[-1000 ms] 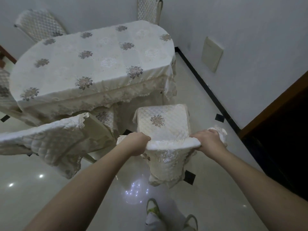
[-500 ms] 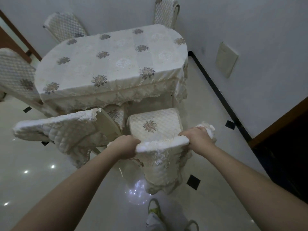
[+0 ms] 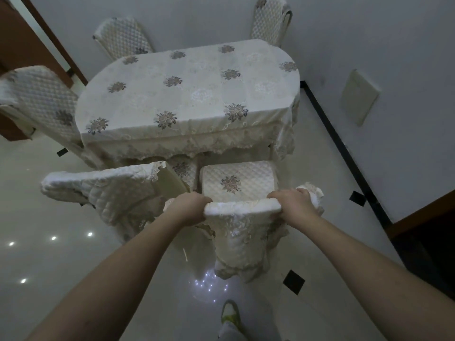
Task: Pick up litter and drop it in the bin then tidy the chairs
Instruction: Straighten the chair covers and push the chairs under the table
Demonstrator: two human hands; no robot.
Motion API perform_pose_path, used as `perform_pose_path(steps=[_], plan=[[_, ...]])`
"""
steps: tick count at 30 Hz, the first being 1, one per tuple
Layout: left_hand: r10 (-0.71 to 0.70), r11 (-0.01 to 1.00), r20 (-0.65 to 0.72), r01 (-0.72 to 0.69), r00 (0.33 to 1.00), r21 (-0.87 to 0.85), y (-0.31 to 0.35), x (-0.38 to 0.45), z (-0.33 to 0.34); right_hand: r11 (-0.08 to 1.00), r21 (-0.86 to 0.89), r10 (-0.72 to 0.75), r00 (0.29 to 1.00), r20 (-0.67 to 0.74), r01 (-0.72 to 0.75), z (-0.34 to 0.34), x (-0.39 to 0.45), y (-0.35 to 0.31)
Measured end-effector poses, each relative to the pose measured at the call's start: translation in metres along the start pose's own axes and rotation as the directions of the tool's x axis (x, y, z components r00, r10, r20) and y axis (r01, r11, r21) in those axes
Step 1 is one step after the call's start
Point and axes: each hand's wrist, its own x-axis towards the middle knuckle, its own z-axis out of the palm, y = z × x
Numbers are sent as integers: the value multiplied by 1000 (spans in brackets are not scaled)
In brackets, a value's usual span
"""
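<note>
quilted cream chair (image 3: 237, 183), floral seat motif

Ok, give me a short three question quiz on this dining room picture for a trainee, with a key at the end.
1. True or false: both hands grip the backrest top of the cream quilted chair.
2. Which stands to that chair's left? A) a bin B) another quilted cream chair C) a stool
3. Fill in: the oval table wears a cream ____ with flower motifs.

Key:
1. True; left hand, right hand.
2. B
3. tablecloth
</note>
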Motion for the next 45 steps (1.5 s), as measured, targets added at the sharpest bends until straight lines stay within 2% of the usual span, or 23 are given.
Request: perform_pose_path(steps=[12,17,24,29,37,45], plan=[[76,997,-13,-75,997,27,-33,67,-4,999,-40,21,999,29,-20,-7,70,10],[54,998,-45,-52,998,45,-57,91,1,999,-28,46,999,-8,-46,0,98,2],[1,994,-57,-8,998,-109,-71,127,3,995,-97,20,1000,24,-17,-11,137,8],[-39,973,-109,13,993,-232,-70,151,5,997,-74,11,1000,16,-9,-17,165,25],[-99,970,-133,66,986,-235,-65,167,-3,996,-57,-70,998,-8,69,-23,182,44],[-127,962,-88,101,988,-253,-63,169,-10,993,-78,-91,995,31,93,-30,185,44]])
